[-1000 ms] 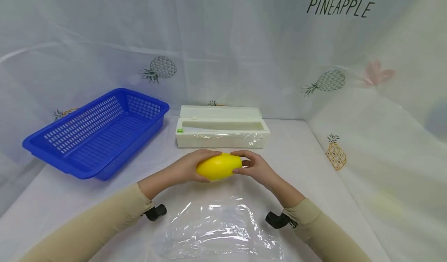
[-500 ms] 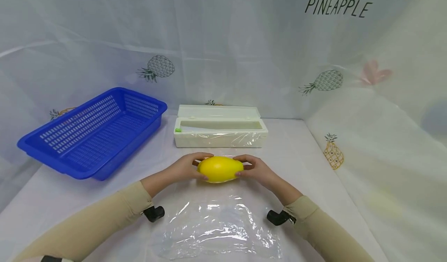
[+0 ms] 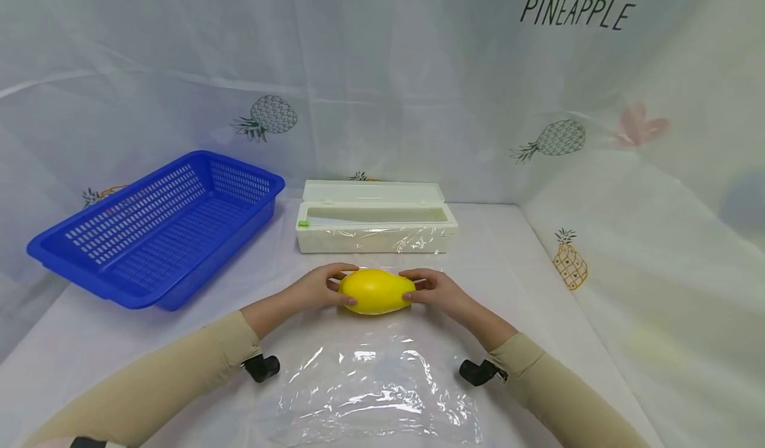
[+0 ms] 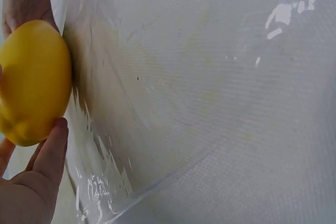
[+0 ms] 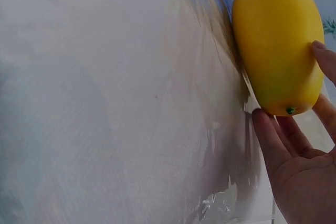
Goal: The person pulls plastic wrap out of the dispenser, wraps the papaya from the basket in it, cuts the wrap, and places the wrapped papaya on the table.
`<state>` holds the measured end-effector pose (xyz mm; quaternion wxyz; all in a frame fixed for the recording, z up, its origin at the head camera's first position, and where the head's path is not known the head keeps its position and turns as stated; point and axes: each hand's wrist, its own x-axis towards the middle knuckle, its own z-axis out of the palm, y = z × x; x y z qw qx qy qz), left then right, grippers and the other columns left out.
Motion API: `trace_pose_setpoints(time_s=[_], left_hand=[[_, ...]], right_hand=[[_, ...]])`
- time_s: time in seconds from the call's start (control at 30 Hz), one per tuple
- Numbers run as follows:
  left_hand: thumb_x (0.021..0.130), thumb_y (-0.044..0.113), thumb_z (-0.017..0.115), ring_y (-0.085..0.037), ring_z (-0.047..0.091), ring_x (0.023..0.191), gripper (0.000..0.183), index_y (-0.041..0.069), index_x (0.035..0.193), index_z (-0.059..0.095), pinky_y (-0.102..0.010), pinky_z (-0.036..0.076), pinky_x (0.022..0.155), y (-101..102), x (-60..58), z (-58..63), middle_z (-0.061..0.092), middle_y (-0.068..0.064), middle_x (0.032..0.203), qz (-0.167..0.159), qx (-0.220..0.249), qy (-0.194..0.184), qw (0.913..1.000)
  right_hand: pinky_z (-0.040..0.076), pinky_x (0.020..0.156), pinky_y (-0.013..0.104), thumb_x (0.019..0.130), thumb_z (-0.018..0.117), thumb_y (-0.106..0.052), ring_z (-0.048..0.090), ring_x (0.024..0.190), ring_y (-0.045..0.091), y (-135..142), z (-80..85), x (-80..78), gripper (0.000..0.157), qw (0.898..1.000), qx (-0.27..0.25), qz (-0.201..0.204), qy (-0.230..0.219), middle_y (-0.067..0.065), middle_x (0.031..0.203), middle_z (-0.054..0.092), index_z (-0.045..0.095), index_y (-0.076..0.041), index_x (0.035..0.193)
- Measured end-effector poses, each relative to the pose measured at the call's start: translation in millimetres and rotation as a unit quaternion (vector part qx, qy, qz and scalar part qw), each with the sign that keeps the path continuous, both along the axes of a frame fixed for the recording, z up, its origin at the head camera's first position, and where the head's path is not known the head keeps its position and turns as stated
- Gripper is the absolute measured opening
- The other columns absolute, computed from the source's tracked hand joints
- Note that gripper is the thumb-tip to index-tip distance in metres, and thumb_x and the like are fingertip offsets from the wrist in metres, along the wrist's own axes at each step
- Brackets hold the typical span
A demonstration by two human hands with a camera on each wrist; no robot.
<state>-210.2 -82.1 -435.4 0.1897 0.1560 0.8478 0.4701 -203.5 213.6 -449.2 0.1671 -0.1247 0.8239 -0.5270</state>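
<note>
Yellow fruit (image 3: pixel 376 292) between both hands (image 3: pixel 313 288) (image 3: pixel 441 291)

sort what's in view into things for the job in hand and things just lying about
Belongs to the job:
yellow, oblong fruit-shaped object, held between the left hand and right hand
clear, shiny plastic film, spread nearer the person
long white open-lidded box, probably: film shows across its front

Apparently just lying about:
blue rectangular plastic basket, untouched
pale pineapple-printed sheeting, a backdrop
</note>
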Motion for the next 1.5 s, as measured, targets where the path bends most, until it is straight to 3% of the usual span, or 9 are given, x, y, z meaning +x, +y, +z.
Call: trace_pose_setpoints(time_s=[0.33, 0.53, 0.67, 0.77, 0.9, 1.1, 1.23, 1.37, 1.5], left_hand=[[0.080, 0.015, 0.082, -0.035, 0.061, 0.112, 0.071, 0.006, 0.142, 0.047, -0.040, 0.054, 0.088, -21.9, 7.9, 2.2, 0.055, -0.022, 0.130, 0.013, 0.031, -0.007, 0.9994], [0.079, 0.014, 0.083, -0.035, 0.061, 0.107, 0.067, 0.002, 0.136, 0.050, -0.040, 0.054, 0.087, -48.8, 37.5, 9.1, 0.059, -0.020, 0.120, 0.013, 0.033, 0.044, 0.9984], [0.078, 0.017, 0.084, -0.028, 0.061, 0.097, 0.053, 0.003, 0.123, 0.060, -0.037, 0.054, 0.086, -63.7, 62.2, 8.9, 0.064, -0.010, 0.105, -0.039, 0.005, 0.112, 0.9929], [0.076, 0.022, 0.085, -0.019, 0.060, 0.091, 0.045, 0.008, 0.113, 0.065, -0.034, 0.053, 0.083, -72.8, 80.6, 4.0, 0.065, 0.001, 0.097, -0.104, -0.023, 0.170, 0.9796], [0.073, 0.032, 0.086, -0.006, 0.057, 0.083, 0.038, 0.018, 0.102, 0.066, -0.026, 0.050, 0.075, -80.2, 101.5, -5.6, 0.061, 0.014, 0.089, -0.183, -0.050, 0.255, 0.9481], [0.061, 0.057, 0.084, 0.004, 0.044, 0.081, 0.040, 0.033, 0.085, 0.061, -0.018, 0.034, 0.071, -81.2, 116.5, -17.6, 0.049, 0.024, 0.079, -0.242, -0.094, 0.355, 0.8978], [0.056, 0.062, 0.083, 0.004, 0.038, 0.086, 0.044, 0.037, 0.082, 0.058, -0.025, 0.030, 0.074, -83.2, 120.4, -22.1, 0.044, 0.027, 0.080, -0.260, -0.122, 0.358, 0.8885], [0.052, 0.058, 0.087, 0.002, 0.036, 0.089, 0.046, 0.038, 0.083, 0.059, -0.030, 0.029, 0.075, -85.6, 122.1, -24.0, 0.042, 0.027, 0.085, -0.277, -0.139, 0.342, 0.8874], [0.047, 0.055, 0.090, 0.001, 0.036, 0.093, 0.050, 0.040, 0.084, 0.059, -0.033, 0.029, 0.076, -86.0, 125.4, -25.2, 0.040, 0.027, 0.090, -0.283, -0.154, 0.359, 0.8759]], right_hand=[[0.047, 0.098, 0.044, 0.087, 0.074, -0.011, 0.054, 0.118, 0.037, 8.9, 20.9, 13.2, 0.048, 0.998, -0.001, 0.001, 0.060, 0.019, 0.134, 0.054, 0.057, 0.001, 0.131], [0.050, 0.095, 0.035, 0.085, 0.075, -0.006, 0.056, 0.113, 0.040, 35.5, 19.6, 35.7, 0.044, 0.993, -0.040, 0.013, 0.112, 0.024, 0.124, 0.058, 0.059, 0.007, 0.123], [0.049, 0.095, 0.038, 0.085, 0.075, -0.006, 0.062, 0.108, 0.033, 50.7, 14.7, 62.0, 0.033, 0.990, -0.039, 0.044, 0.126, 0.017, 0.114, 0.067, 0.065, 0.004, 0.115], [0.048, 0.096, 0.029, 0.085, 0.076, -0.009, 0.065, 0.104, 0.023, 60.4, 6.4, 82.1, 0.032, 0.990, -0.032, 0.075, 0.118, 0.009, 0.107, 0.071, 0.067, 0.001, 0.114], [0.043, 0.097, 0.020, 0.083, 0.077, -0.008, 0.065, 0.101, 0.019, 70.7, -5.5, 102.3, 0.031, 0.984, -0.044, 0.132, 0.113, 0.007, 0.104, 0.072, 0.067, -0.002, 0.112], [0.043, 0.094, 0.022, 0.077, 0.082, -0.009, 0.061, 0.100, 0.019, 79.1, -20.1, 115.8, 0.020, 0.955, -0.061, 0.227, 0.180, 0.006, 0.104, 0.069, 0.075, -0.011, 0.095], [0.043, 0.088, 0.027, 0.071, 0.087, -0.019, 0.055, 0.100, 0.017, 81.2, -26.0, 119.7, 0.020, 0.927, -0.030, 0.266, 0.263, -0.001, 0.101, 0.066, 0.077, -0.019, 0.088], [0.036, 0.086, 0.028, 0.066, 0.090, -0.035, 0.047, 0.103, 0.013, 82.2, -28.9, 123.3, 0.027, 0.908, 0.029, 0.270, 0.320, -0.010, 0.104, 0.060, 0.075, -0.029, 0.087], [0.030, 0.088, 0.025, 0.066, 0.088, -0.044, 0.040, 0.108, 0.013, 82.5, -30.2, 128.1, 0.029, 0.894, 0.079, 0.266, 0.352, -0.014, 0.110, 0.053, 0.070, -0.035, 0.087]])
